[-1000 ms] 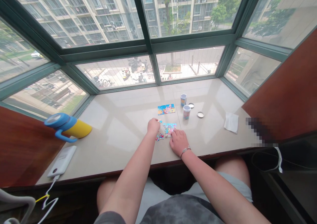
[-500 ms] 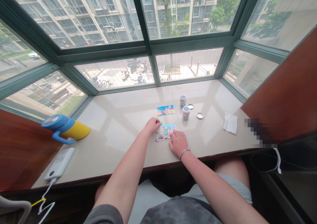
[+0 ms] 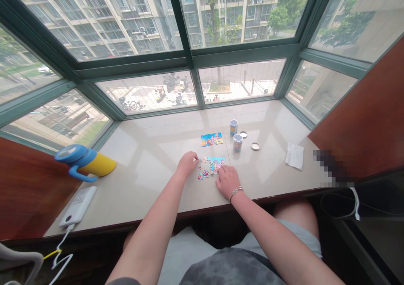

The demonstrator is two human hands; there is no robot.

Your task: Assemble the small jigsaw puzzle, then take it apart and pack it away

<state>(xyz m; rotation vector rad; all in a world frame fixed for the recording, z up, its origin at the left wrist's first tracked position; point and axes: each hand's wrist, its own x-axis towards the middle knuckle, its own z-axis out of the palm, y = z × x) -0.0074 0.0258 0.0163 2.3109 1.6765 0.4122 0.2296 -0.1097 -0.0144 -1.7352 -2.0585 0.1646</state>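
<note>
My left hand (image 3: 187,164) is closed in a pinch at the left edge of the loose pieces. A small pale puzzle piece (image 3: 196,159) shows at its fingertips, partly hidden. My right hand (image 3: 228,182) lies palm down, its fingers stretched onto the lower right part of a partly joined jigsaw puzzle (image 3: 216,162) and covering that corner. Several loose puzzle pieces (image 3: 203,174) are scattered left of the joined part, some with pale backs up. Beyond them lies a colourful cartoon picture card (image 3: 211,139), flat on the sill.
Two small printed tins (image 3: 233,127) stand at the back right, with two round lids (image 3: 255,146) beside them. A white tissue (image 3: 294,156) lies farther right. On the left are a yellow and blue jug (image 3: 91,163) and a white power bank (image 3: 78,206) with a cable.
My left hand has moved left and slightly down, away from the joined puzzle, with a small piece at its fingertips. My right hand stays in place on the puzzle.
</note>
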